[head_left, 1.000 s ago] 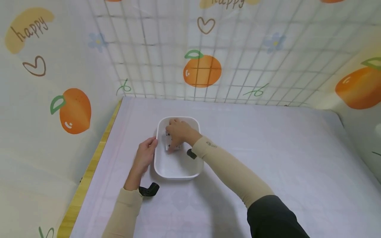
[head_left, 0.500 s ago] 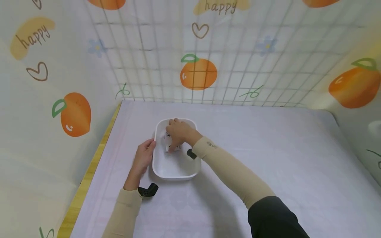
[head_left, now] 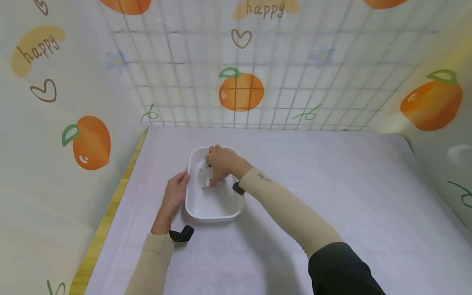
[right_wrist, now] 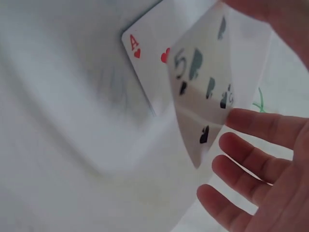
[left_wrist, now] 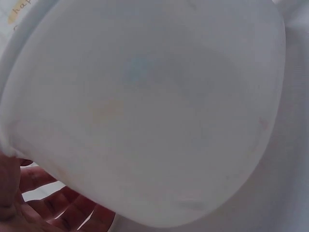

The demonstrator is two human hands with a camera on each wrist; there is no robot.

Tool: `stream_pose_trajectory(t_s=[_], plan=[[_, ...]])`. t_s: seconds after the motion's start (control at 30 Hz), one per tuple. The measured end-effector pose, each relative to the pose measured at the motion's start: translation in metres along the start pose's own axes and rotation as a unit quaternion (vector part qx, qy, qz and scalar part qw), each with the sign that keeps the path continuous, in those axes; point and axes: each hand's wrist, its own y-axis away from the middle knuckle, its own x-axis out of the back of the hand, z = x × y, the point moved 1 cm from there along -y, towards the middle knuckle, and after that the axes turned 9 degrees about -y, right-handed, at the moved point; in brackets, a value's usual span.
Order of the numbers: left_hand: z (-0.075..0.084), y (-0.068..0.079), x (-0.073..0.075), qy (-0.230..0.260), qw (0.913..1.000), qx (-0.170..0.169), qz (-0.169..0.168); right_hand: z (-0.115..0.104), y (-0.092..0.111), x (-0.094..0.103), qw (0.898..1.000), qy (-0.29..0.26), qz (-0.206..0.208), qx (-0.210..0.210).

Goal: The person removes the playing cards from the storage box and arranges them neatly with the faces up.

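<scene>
A white plastic tray (head_left: 214,207) stands on the table, left of centre. My left hand (head_left: 175,190) grips its left rim, with the thumb on top and the fingers (left_wrist: 63,208) beneath the edge in the left wrist view. Inside the tray's far half, my right hand (head_left: 223,164) pinches a five of spades playing card (right_wrist: 205,87) between thumb and forefinger. That card is bowed and tilted, and the other fingers (right_wrist: 241,176) are spread apart. Below it lies an ace of hearts (right_wrist: 149,53), face up on the tray floor and partly covered.
A white cloth (head_left: 313,184) covers the table, with a strip of wood edge (head_left: 110,209) bare along the left. A wire grid (head_left: 280,82) stands behind the patterned curtain at the back. Black wrist mounts (head_left: 182,234) sit on both wrists.
The head view has shifted slightly, so the tray and left hand appear a little farther left. More of the cards shows to the left of my right hand, which remains in the tray.
</scene>
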Motion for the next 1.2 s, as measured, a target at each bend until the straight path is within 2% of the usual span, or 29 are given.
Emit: stream_pose_trajectory(t_s=[0.33,0.93,1.2], plan=[[0.002,0.000,0.001,-0.014,0.9999,0.010,0.001,0.006,0.011,0.010,0.999,-0.038,0.004,-0.007],[0.004,0.003,-0.001,-0.007,0.9999,0.013,-0.001,0.019,0.031,0.019,0.999,-0.038,0.018,-0.034],[0.003,0.004,-0.002,-0.019,0.9995,0.026,-0.005,0.028,0.045,0.020,0.998,-0.045,0.019,-0.044]])
